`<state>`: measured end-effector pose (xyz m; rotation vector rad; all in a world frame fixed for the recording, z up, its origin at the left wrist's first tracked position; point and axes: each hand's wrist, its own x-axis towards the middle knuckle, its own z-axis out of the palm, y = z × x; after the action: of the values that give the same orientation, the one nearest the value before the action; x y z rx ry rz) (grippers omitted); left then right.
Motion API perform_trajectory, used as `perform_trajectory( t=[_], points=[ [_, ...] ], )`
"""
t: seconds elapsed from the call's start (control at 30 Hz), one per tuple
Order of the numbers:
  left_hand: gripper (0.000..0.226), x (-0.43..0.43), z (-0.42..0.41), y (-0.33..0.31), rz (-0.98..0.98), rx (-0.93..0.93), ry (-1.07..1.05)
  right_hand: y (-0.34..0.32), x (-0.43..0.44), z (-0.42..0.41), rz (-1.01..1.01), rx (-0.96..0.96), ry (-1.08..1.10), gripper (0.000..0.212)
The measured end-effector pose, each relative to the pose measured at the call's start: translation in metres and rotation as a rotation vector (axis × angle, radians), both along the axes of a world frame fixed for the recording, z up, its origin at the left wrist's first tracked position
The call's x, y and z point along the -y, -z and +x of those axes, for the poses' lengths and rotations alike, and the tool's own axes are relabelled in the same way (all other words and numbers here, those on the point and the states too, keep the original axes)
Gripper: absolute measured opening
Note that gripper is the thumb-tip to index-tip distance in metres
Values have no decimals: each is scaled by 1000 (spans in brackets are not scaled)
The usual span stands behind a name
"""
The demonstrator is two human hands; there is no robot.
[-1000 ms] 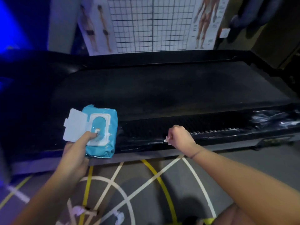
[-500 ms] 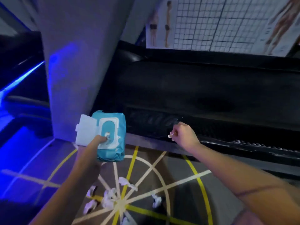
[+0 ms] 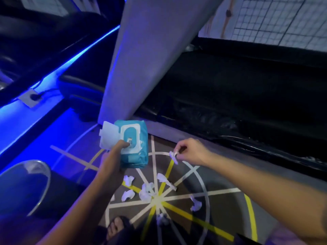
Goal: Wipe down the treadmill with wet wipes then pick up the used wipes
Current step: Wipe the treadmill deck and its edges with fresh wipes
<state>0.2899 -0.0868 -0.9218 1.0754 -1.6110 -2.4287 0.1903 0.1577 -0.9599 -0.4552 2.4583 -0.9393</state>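
Note:
My left hand (image 3: pixel 115 156) grips a blue pack of wet wipes (image 3: pixel 135 147) with its white lid flipped open, thumb by the opening. My right hand (image 3: pixel 192 152) pinches a small crumpled white wipe (image 3: pixel 173 155) above the floor, just in front of the black treadmill (image 3: pixel 230 96). Several used white wipes lie crumpled on the floor below my hands, among them one (image 3: pixel 146 191) at the centre of the taped lines and another (image 3: pixel 195 205) further right.
A grey pillar (image 3: pixel 150 59) rises at the treadmill's left end. The floor (image 3: pixel 221 206) carries white and yellow taped lines in a wheel pattern. Blue strip lighting (image 3: pixel 53 75) runs along the left. A round clear rim (image 3: pixel 42 174) sits at lower left. My sandalled foot (image 3: pixel 116 227) shows at the bottom.
My view has swung left and down from the treadmill deck to the floor. My right hand has come off the treadmill edge with the wipe and now hangs over the scattered wipes.

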Motion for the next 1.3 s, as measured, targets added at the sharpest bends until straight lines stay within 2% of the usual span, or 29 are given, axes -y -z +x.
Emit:
perform_trajectory(
  t=[0.07,0.17,0.2,0.27,0.33,0.37,0.47,0.53,0.63,0.8,0.97,1.13,1.3],
  points=[
    [61,2,-2,1,18,-1,5,2,8,11,35,20,-110,24],
    [73,-5,-12,0,37,46,27,0,4,20,204,-33,-225,49],
    [67,-8,-16,0,41,60,26,-9,-1,19,244,-83,-221,50],
    [49,-18,-21,-2,53,80,31,-35,-13,15,224,-173,-169,38],
    [58,-32,-23,-4,60,75,97,-66,-24,12,117,-261,-92,24],
    [56,-40,-23,-5,48,54,130,-79,-29,12,52,-322,-48,19],
    [26,-68,-19,-12,21,-18,210,-109,-40,14,-96,-451,10,13],
    [26,-88,-14,-15,15,-57,268,-120,-44,17,-84,-484,-51,12],
    [34,-108,-11,-13,0,-85,351,-124,-45,22,51,-475,-209,14],
    [42,-123,-9,-8,-14,-102,444,-119,-43,24,143,-469,-269,9],
    [48,-120,-9,-7,8,-112,466,-108,-41,23,208,-414,-190,12],
    [52,-117,-12,-2,-21,-61,467,-94,-34,23,185,-369,-127,9],
    [52,-114,-14,0,-6,-42,484,-87,-35,20,172,-300,-184,3]
  ],
)
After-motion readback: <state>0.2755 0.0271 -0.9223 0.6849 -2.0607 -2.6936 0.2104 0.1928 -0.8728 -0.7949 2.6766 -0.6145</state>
